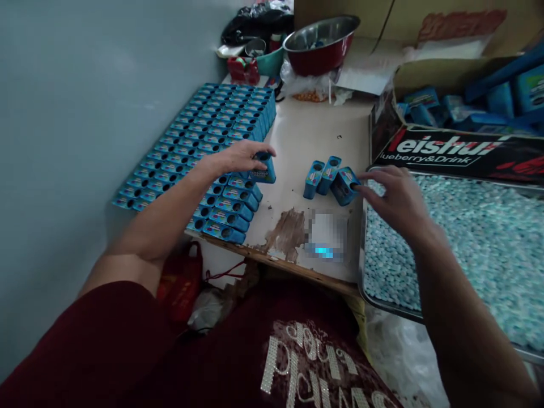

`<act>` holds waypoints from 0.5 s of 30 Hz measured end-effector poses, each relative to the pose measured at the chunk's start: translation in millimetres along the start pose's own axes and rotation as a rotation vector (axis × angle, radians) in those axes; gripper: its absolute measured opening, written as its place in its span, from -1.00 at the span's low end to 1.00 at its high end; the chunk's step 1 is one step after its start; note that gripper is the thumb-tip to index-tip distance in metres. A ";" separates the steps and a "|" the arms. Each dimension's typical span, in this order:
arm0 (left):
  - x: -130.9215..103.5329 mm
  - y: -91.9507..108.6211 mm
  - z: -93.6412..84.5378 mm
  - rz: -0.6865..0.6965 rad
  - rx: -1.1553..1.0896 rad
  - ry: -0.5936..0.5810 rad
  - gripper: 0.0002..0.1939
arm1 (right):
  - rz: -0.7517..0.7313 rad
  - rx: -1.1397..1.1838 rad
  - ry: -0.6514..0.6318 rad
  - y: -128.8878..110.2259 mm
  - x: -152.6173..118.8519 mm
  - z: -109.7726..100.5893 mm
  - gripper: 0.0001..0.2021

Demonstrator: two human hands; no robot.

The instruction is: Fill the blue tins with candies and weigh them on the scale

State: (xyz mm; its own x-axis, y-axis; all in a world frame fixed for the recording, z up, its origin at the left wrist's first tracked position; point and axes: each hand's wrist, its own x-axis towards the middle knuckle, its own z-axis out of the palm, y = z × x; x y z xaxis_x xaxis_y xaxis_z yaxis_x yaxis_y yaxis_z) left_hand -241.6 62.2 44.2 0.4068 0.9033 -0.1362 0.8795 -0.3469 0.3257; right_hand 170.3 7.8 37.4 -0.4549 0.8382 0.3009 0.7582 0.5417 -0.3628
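Note:
My left hand (249,157) is closed around a small blue box (265,171), held beside the right edge of many like boxes (212,136) standing in close rows. Each box in the rows has a dark round opening in its top. Across the table, my right hand (397,195) pinches the right edge of a tilted blue box (343,186) between thumb and fingertips. Two more blue boxes, a middle one (329,174) and a left one (313,179), stand just left of it. Below my right wrist lies a metal tray (362,249) filled with small pale blue-green pellets (480,238).
A black carton (459,152) of loose blue boxes stands behind the tray. At the back are a red-sided metal bowl (323,56), a teal basin (270,63) and a red tape dispenser (243,71). A wall (85,113) borders the left. The wooden table edge (297,267) is nearest me.

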 end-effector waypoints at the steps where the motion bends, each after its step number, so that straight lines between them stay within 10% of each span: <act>1: -2.0 -3.8 1.9 0.010 0.016 -0.060 -0.52 | -0.061 -0.051 -0.026 -9.1 13.2 9.7 -0.67; 7: -17.3 -7.8 22.2 0.082 0.122 -0.169 -0.46 | -0.181 -0.377 -0.176 -10.5 68.8 60.7 -0.70; 15: -62.4 45.6 70.1 -0.119 0.231 0.097 -0.45 | -0.265 -0.319 -0.348 -46.7 84.7 58.6 -0.81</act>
State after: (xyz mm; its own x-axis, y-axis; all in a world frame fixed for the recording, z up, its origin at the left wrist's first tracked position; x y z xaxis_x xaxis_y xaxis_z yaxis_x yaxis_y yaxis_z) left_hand -209.6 -27.6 2.0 0.2810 0.9574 -0.0667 0.9574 -0.2748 0.0891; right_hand 69.0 57.2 28.2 -0.7369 0.6758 0.0159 0.6757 0.7371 -0.0120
